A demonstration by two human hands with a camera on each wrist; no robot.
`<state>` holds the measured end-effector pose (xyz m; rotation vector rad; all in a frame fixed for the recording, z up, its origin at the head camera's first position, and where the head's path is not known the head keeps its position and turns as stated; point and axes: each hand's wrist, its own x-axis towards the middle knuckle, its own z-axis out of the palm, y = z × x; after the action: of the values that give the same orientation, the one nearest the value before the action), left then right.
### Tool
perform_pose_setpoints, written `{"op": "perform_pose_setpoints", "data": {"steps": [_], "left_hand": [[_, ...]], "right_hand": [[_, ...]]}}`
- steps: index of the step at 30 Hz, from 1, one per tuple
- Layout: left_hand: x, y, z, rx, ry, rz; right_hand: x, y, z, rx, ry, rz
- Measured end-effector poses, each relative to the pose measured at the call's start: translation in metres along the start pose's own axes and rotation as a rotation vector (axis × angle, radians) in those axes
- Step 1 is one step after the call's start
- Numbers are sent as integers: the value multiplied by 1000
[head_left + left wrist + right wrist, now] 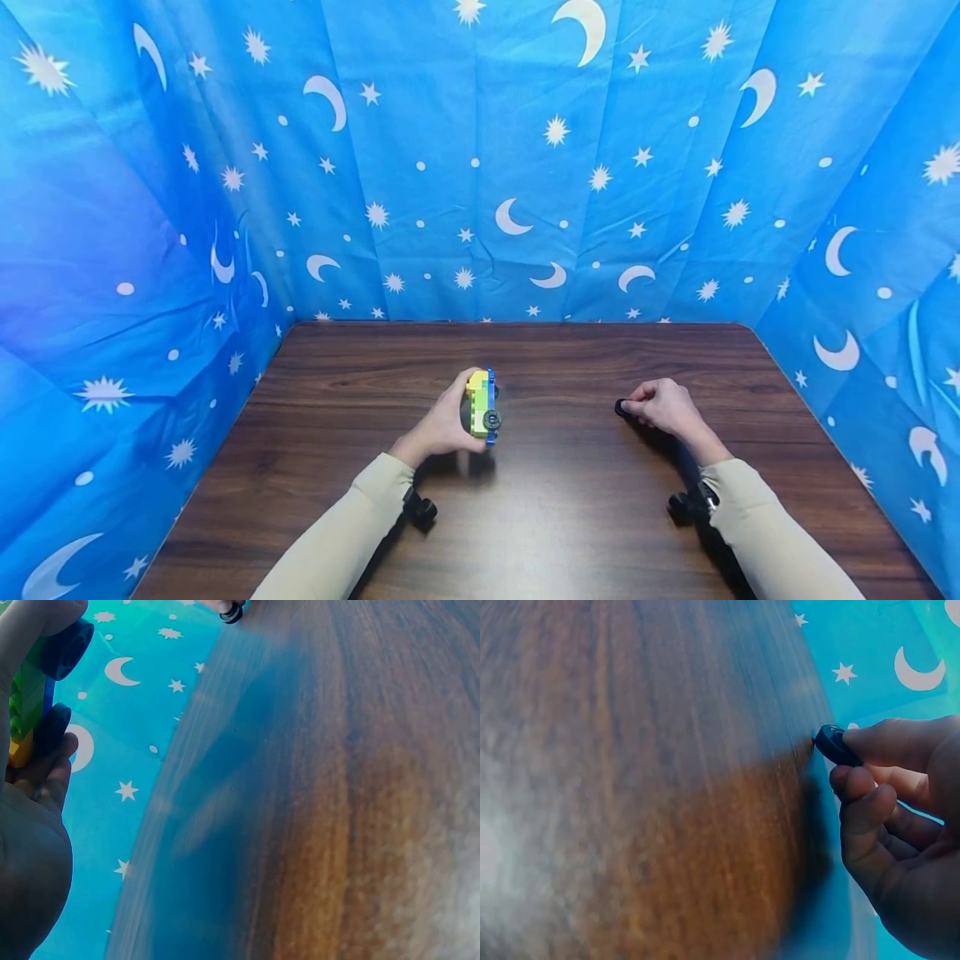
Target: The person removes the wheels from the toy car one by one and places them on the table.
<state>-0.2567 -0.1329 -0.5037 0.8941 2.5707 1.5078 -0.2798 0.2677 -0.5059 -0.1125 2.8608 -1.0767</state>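
My left hand (444, 423) grips a small brick-built toy car (482, 406), yellow and green with a blue base and a black wheel (491, 418) facing right, held just above the wooden table (555, 517). In the left wrist view the car (28, 697) sits at the top left against my fingers (45, 769), with dark wheels showing. My right hand (666, 407) is apart to the right, low over the table, pinching a small black wheel (621, 407) between thumb and fingertips. The right wrist view shows that wheel (835, 745) held at my fingertips (870, 742).
A blue cloth (480, 167) with white moons and stars walls the table at the back and both sides. Black wrist camera mounts (417, 507) sit under both sleeves. The dark wooden surface stretches between and in front of my hands.
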Motion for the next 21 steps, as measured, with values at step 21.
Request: {"op": "perform_pose_setpoints", "data": {"steps": [21], "left_hand": [[0, -1, 1, 6, -1, 20]], "right_hand": [[3, -6, 4, -159, 124, -82]]}}
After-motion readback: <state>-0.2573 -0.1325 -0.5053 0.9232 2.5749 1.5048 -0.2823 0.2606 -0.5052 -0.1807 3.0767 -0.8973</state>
